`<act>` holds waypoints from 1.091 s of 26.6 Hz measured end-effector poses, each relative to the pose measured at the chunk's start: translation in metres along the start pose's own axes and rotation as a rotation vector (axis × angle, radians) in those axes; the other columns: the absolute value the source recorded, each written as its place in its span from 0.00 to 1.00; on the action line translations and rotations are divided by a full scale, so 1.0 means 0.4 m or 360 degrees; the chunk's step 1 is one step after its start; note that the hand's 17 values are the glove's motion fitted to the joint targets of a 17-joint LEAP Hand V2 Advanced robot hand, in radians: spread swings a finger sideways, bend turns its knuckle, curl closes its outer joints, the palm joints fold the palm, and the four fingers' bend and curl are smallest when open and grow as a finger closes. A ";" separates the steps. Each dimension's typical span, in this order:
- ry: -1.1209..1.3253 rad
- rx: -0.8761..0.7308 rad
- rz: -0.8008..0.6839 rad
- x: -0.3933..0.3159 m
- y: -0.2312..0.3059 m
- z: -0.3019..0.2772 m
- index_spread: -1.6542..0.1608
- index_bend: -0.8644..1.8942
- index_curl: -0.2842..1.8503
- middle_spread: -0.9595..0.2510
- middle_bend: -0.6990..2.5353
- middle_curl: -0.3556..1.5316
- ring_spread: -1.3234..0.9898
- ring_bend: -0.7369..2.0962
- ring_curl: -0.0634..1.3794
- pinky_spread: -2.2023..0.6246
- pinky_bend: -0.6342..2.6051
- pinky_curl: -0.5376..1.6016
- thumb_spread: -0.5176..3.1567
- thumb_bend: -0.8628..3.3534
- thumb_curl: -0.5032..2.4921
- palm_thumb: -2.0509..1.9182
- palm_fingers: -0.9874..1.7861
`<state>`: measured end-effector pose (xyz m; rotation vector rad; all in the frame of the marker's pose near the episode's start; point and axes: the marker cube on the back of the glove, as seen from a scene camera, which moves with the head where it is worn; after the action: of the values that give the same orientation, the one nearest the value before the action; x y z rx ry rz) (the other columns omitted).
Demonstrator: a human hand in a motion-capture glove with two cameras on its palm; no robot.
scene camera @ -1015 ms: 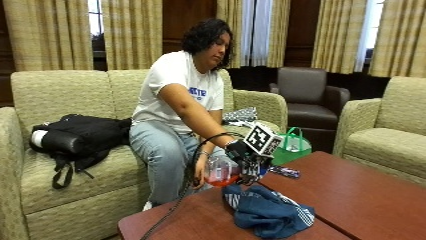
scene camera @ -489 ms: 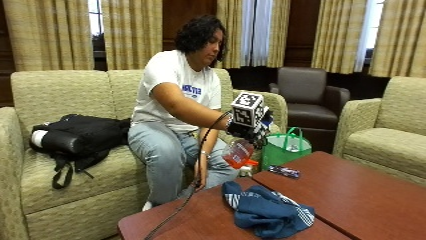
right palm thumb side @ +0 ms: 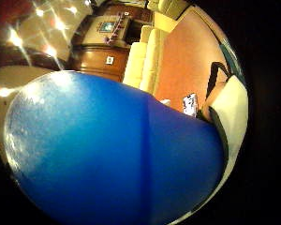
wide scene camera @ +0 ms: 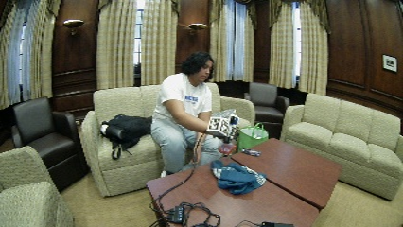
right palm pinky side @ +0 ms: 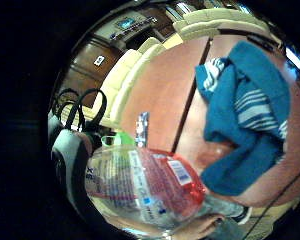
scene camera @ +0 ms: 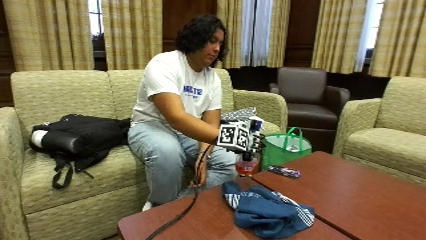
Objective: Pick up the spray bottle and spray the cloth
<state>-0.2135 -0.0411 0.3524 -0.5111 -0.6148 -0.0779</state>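
Outside view: centre frame, the gloved right hand (scene camera: 247,142) holds the bottle (scene camera: 247,165) by its head, fingers curled round it, above the near edge of the counter (scene camera: 373,190). A second ago the bottle stood low beside the cloth (scene camera: 266,212); half a second ago it was raised and tilted; now it hangs upright over the counter edge, just above and behind the cloth. The pick-up looks done, and aiming and spraying remain. A green bag (scene camera: 285,150) sits right of the hand.

Wide outside view: same arrangement at frame centre, bottle (wide scene camera: 226,148) above the blue cloth (wide scene camera: 238,177).

Little-finger palm view: the bottle (right palm pinky side: 145,187), clear with red liquid, fills the lower frame; its white label carries print too small to read. The striped blue cloth (right palm pinky side: 245,120) lies on the counter at right.

Thumb palm view: a blue surface, probably the sprayer head, fills most of the frame; no writing is legible.
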 end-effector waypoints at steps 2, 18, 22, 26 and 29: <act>-0.0081 0.0022 0.0018 0.023 0.009 0.034 0.76 0.44 0.40 0.60 0.39 0.45 0.47 0.46 0.34 0.69 0.31 0.42 0.21 0.20 0.43 0.74 0.85; -0.0198 0.0204 -0.0068 0.106 -0.032 0.137 0.76 0.44 0.40 0.60 0.39 0.45 0.47 0.46 0.34 0.69 0.31 0.42 0.21 0.20 0.43 0.74 0.85; -0.0204 0.0198 -0.0061 0.111 -0.070 0.141 0.75 0.44 0.40 0.60 0.39 0.45 0.48 0.46 0.34 0.69 0.31 0.42 0.21 0.20 0.44 0.74 0.86; -0.0202 0.0202 -0.0060 0.118 -0.107 0.146 0.75 0.45 0.40 0.60 0.39 0.45 0.48 0.46 0.34 0.68 0.31 0.42 0.21 0.20 0.44 0.74 0.86; -0.0196 0.0200 -0.0063 0.126 -0.139 0.145 0.75 0.45 0.40 0.60 0.39 0.45 0.48 0.47 0.34 0.68 0.31 0.42 0.21 0.20 0.44 0.73 0.86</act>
<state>-0.2155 -0.0577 0.4457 -0.3841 -0.7455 -0.0451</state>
